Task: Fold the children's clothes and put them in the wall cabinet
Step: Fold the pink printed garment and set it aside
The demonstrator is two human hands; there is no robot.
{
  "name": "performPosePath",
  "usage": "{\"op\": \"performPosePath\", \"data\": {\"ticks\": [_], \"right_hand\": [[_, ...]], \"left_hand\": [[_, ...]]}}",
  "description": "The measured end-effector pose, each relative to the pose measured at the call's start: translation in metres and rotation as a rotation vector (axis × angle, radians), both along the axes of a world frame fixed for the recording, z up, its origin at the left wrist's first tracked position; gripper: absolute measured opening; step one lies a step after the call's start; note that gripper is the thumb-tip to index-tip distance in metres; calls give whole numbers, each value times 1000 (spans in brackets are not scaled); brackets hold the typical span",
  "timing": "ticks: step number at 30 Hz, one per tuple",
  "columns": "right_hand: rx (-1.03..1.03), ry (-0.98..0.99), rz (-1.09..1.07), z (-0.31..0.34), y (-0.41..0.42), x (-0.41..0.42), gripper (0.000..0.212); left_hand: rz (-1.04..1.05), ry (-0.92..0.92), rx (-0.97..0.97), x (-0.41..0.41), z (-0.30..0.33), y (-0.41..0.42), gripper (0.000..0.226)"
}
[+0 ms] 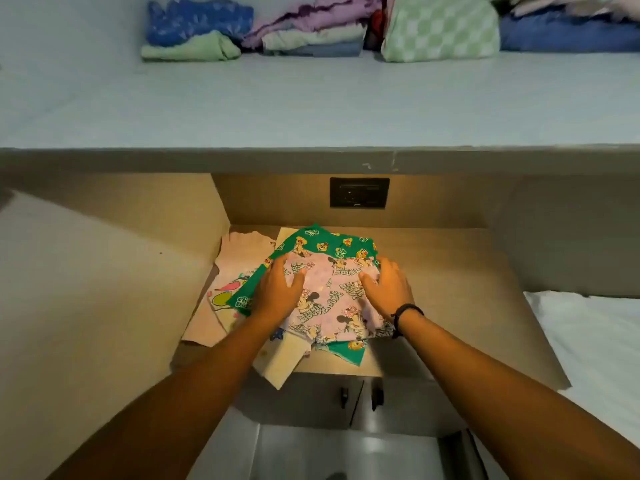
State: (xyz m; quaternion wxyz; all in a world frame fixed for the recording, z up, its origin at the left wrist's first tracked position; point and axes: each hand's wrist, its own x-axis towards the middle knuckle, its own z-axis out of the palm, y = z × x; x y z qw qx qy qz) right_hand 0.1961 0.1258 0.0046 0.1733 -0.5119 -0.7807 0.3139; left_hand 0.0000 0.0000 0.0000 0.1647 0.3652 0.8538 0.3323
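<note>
**me:** Both forearms reach in from the bottom, and my left hand (278,289) and right hand (388,287) lie flat, fingers spread, on the pink shorts (332,303), one at each side. Not gripping, just pressing.

**reply:** where's that sitting?

**me:** On top of a green garment (325,242), with a pale shirt (228,271) just left, all on the wooden counter (450,271). Folded clothes (311,29) are up on the shelf (277,109) above.
</note>
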Motion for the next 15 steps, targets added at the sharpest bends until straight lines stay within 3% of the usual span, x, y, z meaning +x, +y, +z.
{"op": "performPosePath", "data": {"ticks": [2, 6, 7, 8, 11, 15], "right_hand": [[-53, 15, -19, -22, 25, -13, 54], [-179, 52, -47, -90, 84, -32, 84], [-211, 66, -78, -90, 89, -35, 83], [-235, 60, -95, -83, 90, -36, 74], [-216, 58, -145, -58, 82, -31, 18], [-185, 117, -126, -44, 74, -12, 19]], "left_hand": [[46, -70, -13, -14, -15, 22, 61], [164, -146, -96, -38, -45, 59, 63], [181, -138, -107, -43, -50, 65, 56], [192, -132, -113, -48, -52, 71, 46], [226, -106, -140, -55, -52, 79, 26], [193, 75, -93, -36, -40, 81, 17]]}}
